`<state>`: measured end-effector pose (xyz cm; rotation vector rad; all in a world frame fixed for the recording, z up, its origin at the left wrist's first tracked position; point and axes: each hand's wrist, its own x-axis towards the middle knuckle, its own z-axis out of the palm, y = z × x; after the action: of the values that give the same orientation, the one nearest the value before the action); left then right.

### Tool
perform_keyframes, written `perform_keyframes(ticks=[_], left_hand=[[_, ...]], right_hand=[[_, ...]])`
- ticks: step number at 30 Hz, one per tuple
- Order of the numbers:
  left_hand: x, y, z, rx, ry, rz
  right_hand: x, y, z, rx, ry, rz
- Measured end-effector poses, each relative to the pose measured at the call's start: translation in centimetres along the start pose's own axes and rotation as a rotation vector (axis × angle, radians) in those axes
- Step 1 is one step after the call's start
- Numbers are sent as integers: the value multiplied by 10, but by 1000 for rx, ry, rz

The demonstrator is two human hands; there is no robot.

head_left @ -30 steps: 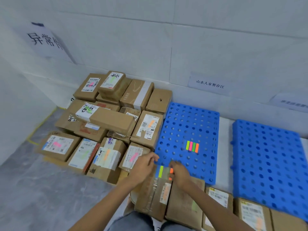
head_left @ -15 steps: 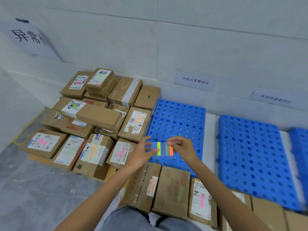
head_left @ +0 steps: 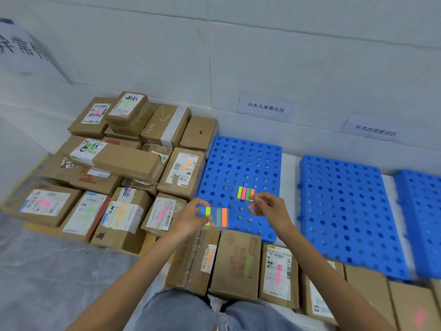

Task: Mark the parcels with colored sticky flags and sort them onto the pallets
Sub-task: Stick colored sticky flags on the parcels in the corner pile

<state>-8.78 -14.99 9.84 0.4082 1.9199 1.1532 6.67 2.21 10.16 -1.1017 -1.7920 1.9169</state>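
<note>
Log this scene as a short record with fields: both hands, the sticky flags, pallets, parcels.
Left-hand grip: holds a sheet of sticky flags
Right-hand grip: fingertips pinched together; contents unclear
Second flag set: lies on the leftmost blue pallet
Other blue pallets: two, to its right
Parcels: flagged stack left of the pallets; another row nearest the person

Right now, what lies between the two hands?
In the head view, the sheet of flags held by the left hand, with the blue pallet beneath.
</note>
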Motion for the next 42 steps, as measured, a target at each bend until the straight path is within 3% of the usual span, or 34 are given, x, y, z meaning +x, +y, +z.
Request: perform_keyframes(ticks=[3, 13, 17, 20, 24, 34, 42], left_hand=[[11, -33, -4, 411, -8, 3], [24, -58, -3, 975, -64, 181], [52, -32, 15, 726, -67, 231], [80, -10, 37, 428, -63, 101], [120, 1, 65, 242, -85, -38], [151, -1, 83, 140, -84, -112], [145, -3, 82, 121, 38, -88]], right_hand=[[4, 16, -9, -39, 60, 60], [18, 52, -18, -131, 100, 173], [36, 58, -20, -137, 184, 181], [56, 61, -21, -162, 201, 227], [80, 67, -17, -102, 213, 355], [109, 61, -7, 55, 229, 473], [103, 59, 4, 126, 172, 575]])
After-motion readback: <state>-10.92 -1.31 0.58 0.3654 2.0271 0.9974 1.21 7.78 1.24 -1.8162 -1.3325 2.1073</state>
